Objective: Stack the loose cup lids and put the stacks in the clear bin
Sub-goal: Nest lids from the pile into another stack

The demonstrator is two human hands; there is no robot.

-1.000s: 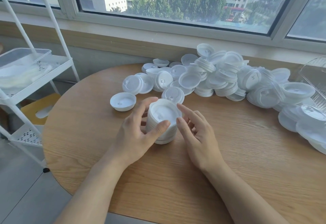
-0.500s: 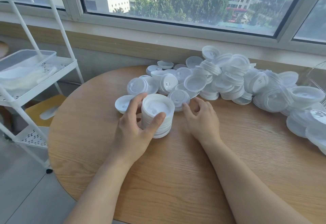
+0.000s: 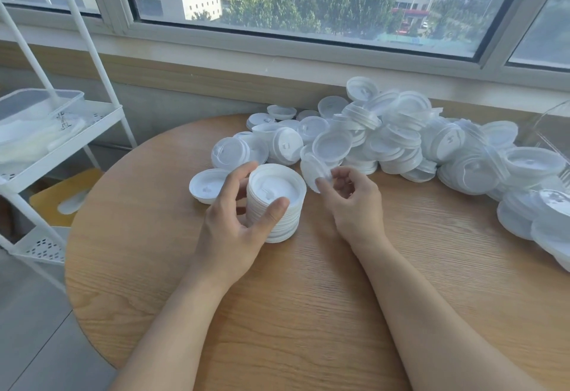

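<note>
A stack of white cup lids [image 3: 279, 205] stands upright on the round wooden table [image 3: 308, 313]. My left hand [image 3: 234, 224] grips the stack from its left side, thumb on the near rim and fingers behind. My right hand [image 3: 351, 202] pinches a single loose lid [image 3: 313, 171], tilted on edge just right of the stack. A big heap of loose white lids [image 3: 401, 141] lies along the table's far side. One lid [image 3: 206, 185] sits upturned left of the stack. A corner of the clear bin [image 3: 546, 125] shows at the far right edge.
A white wire shelf cart [image 3: 61, 131] stands to the left of the table with a clear lidded box [image 3: 34, 107] on its upper shelf. A window sill and wall run behind the table. More lids [image 3: 549, 221] spread along the table's right edge.
My right hand reached to the heap's near edge and lifted one lid, now tilted beside the stack. My left hand took hold of the stack and stays there.
</note>
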